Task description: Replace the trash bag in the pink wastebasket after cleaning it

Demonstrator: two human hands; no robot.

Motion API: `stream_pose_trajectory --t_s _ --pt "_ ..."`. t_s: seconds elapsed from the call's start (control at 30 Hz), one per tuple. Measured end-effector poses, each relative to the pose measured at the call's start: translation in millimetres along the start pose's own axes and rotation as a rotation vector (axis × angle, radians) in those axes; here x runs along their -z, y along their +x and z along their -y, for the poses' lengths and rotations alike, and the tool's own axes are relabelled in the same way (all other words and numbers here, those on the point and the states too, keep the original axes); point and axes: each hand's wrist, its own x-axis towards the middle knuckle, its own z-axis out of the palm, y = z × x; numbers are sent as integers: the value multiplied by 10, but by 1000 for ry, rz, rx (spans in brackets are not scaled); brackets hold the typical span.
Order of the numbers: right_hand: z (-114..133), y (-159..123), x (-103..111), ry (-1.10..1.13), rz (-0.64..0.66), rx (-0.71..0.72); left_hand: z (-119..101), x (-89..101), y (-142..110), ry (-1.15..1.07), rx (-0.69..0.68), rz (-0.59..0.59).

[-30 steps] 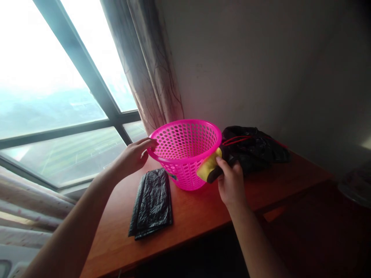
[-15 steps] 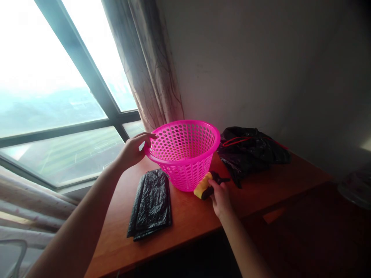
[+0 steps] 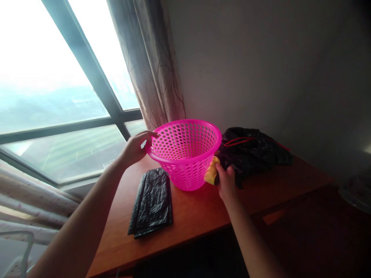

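A plain grey wall [image 3: 255, 69] fills the background from 12 to 3 o'clock of the pink basket, which serves as the centre of the dial throughout. The window [image 3: 55, 108], dark-framed and bright with daylight, spreads around 10 o'clock. Below runs the reddish-brown tabletop [image 3: 199, 214], carrying the basket and two black plastic pieces. A patterned curtain [image 3: 158, 77] hangs between window and wall, toward 11 o'clock, and gathered pale fabric [image 3: 31, 197] lies far off between 8 and 9 o'clock.

The pink basket [image 3: 188, 173] stands upright on the tabletop, perforated all over, its wide mouth facing up. At 3 o'clock, near it, a loose black bag [image 3: 259, 152] with a red drawstring [image 3: 240, 141] lies in a crumpled heap. Between 7 and 8 o'clock, just beside the basket, a folded black plastic sheet [image 3: 152, 202] lies flat.

At 9 o'clock the left hand [image 3: 133, 150] grips the rim, fingers hooked over its edge. At 4 o'clock the right hand [image 3: 227, 181] is closed around a small yellow-and-black item [image 3: 211, 172], the yellow end toward the basket and the dark part mostly covered by the fingers. That item sits by the basket's lower outer wall; whether the two touch cannot be told, nor can its exact kind.
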Motion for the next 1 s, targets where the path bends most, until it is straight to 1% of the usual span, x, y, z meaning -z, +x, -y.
stream_pose_trajectory --t_s 0.07,0.1,0.13,0.2,0.3,0.37,0.43,0.47,0.53,0.6,0.67,0.7,0.77,0.83,0.87,0.93,0.97,1.0 --pt "-288 -40 107 -102 -4 -149 1 -10 7 7 -6 -5" --pt "-386 -67 155 -134 0 -201 -1 -15 10 12 -11 -9" --pt "-450 -94 198 -163 14 -231 -5 -21 12 17 -17 -14" --pt "-486 -133 270 -200 30 -242 -21 -34 10 36 -33 -41" --pt "-400 -128 374 -258 32 -232 -57 -49 -28 102 -29 -108" --pt "-311 -77 475 -282 43 -221 -83 -48 -99 161 4 -175" --pt "-224 0 614 -358 124 -193 -116 -38 -218 191 71 -243" --pt "-181 44 693 -443 191 -166 -138 -34 -295 193 117 -266" --pt "-93 132 847 -708 298 -74 -203 -42 -474 172 218 -292" --pt "10 203 967 -990 305 47 -300 -89 -669 130 304 -326" --pt "145 244 1037 -1151 287 150 -419 -184 -860 66 370 -371" --pt "227 254 1055 -1162 326 179 -481 -248 -950 26 397 -382" --pt "405 256 1073 -1064 499 161 -593 -392 -1115 -49 446 -371" --pt "559 252 1079 -873 676 39 -678 -542 -1257 -86 496 -331" --pt "608 256 1078 -783 737 -40 -707 -612 -1319 -92 520 -306" --pt "613 286 1063 -659 792 -164 -742 -737 -1426 -94 551 -259" --pt "566 315 1047 -638 804 -183 -752 -790 -1471 -95 551 -239" --pt "491 350 1027 -657 796 -156 -759 -835 -1513 -94 543 -221"
